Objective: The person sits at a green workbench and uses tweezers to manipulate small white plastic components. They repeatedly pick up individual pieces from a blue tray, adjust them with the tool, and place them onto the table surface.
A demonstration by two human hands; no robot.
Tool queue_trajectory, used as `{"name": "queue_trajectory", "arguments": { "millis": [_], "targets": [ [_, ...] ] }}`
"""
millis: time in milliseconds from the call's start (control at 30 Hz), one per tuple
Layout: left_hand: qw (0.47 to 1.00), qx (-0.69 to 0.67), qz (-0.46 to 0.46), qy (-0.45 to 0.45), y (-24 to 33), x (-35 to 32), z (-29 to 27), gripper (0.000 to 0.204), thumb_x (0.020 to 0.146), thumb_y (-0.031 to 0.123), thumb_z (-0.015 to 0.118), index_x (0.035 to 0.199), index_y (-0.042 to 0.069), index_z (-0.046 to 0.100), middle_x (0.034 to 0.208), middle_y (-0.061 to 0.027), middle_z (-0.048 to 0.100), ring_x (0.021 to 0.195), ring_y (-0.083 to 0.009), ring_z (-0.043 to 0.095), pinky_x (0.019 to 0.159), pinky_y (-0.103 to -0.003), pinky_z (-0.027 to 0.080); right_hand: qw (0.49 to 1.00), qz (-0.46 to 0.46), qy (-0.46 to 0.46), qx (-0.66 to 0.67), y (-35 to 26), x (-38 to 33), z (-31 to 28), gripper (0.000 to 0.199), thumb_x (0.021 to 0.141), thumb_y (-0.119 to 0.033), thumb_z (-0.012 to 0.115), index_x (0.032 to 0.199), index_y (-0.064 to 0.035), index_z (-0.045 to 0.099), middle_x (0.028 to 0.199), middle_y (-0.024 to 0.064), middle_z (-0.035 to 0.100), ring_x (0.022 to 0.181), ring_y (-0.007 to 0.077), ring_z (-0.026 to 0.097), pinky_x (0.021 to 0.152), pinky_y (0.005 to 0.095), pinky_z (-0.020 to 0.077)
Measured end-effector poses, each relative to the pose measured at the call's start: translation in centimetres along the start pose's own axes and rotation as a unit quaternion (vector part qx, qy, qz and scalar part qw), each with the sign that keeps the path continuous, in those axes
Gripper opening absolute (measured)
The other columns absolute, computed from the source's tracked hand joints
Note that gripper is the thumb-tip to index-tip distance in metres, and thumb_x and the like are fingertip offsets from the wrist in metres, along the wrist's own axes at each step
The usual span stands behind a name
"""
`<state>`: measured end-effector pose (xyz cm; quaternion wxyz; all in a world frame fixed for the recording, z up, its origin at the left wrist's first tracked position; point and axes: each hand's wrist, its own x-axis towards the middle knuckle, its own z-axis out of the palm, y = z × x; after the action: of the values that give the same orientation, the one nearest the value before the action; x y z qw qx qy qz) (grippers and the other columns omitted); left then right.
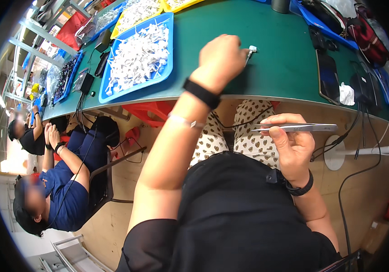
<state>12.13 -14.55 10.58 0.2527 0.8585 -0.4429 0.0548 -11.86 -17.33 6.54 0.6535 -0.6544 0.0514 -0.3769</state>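
My left hand (pixel 222 61) is over the green table with its fingers curled. At its thumb side is a small white part (pixel 252 49) with a thin stem, which seems pinched at the fingertips; the fingers partly hide the grip. My right hand (pixel 292 147) is in front of the table edge, above my lap. Closed between its thumb and fingers is a pair of metal tweezers (pixel 315 128), lying nearly level with the tips pointing left. To the left of my left hand, a blue tray (pixel 169 59) holds a heap of similar small white parts (pixel 137 56).
Yellow trays (pixel 121 28) of white parts stand behind the blue one. On the table's right lie a phone (pixel 327 75), a crumpled white tissue (pixel 346 94) and dark cables (pixel 362 86). Bags (pixel 369 31) fill the far right corner. A seated co-worker (pixel 69 195) is at left.
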Motion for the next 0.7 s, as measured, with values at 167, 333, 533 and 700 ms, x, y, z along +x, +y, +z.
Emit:
{"name": "queue_trajectory", "arguments": {
  "millis": [167, 333, 533, 700],
  "targets": [
    [0.995, 0.088, -0.016, -0.038, 1.1, 2.8, 3.2, 0.027, 0.089, 0.026, 0.07, 0.09, -0.001, 0.076, 0.095, -0.0227, 0.074, 0.093, -0.0407, 0.071, 0.085, -0.047, 0.057, 1.0, -0.007, 0.011, -0.013, -0.5, 0.3, -0.7, 0.015, 0.097, -0.007, 0.072, 0.107, 0.0028, 0.066, 0.094, 0.0066, 0.071, 0.078, 0.0071, 0.061, 0.069, 0.0213, 0.0488],
    [0.994, -0.083, 0.035, 0.055, -0.5, 0.9, 2.3, 0.023, 0.088, 0.018, 0.072, 0.096, -0.003, 0.072, 0.085, -0.0188, 0.073, 0.078, -0.0314, 0.072, 0.074, -0.04, 0.057, 1.0, 0.007, 0.004, 0.02, -1.0, 0.3, -0.7, 0.016, 0.098, -0.007, 0.07, 0.109, 0.0032, 0.065, 0.096, 0.0072, 0.071, 0.081, 0.0077, 0.062, 0.072, 0.0218, 0.0501],
    [0.901, -0.426, -0.068, -0.043, 1.1, -12.0, -1.7, 0.017, 0.101, 0.01, 0.064, 0.111, -0.004, 0.069, 0.083, -0.0033, 0.07, 0.079, -0.0102, 0.067, 0.075, -0.027, 0.055, 0.995, 0.041, 0.011, 0.09, -0.4, 0.1, 0.5, 0.018, 0.101, -0.006, 0.066, 0.115, 0.0041, 0.061, 0.106, 0.0115, 0.07, 0.092, 0.0132, 0.067, 0.085, 0.0273, 0.0564],
    [0.825, -0.536, -0.169, -0.06, 0.6, -19.2, 0.3, 0.017, 0.099, 0.002, 0.065, 0.116, -0.002, 0.068, 0.098, -0.0054, 0.07, 0.089, -0.0128, 0.07, 0.079, -0.027, 0.058, 0.993, 0.088, -0.014, 0.083, 1.2, -1.1, 1.8, 0.017, 0.101, -0.006, 0.066, 0.115, 0.003, 0.062, 0.106, 0.0102, 0.071, 0.094, 0.0131, 0.069, 0.085, 0.0263, 0.0557]
  ]
}}
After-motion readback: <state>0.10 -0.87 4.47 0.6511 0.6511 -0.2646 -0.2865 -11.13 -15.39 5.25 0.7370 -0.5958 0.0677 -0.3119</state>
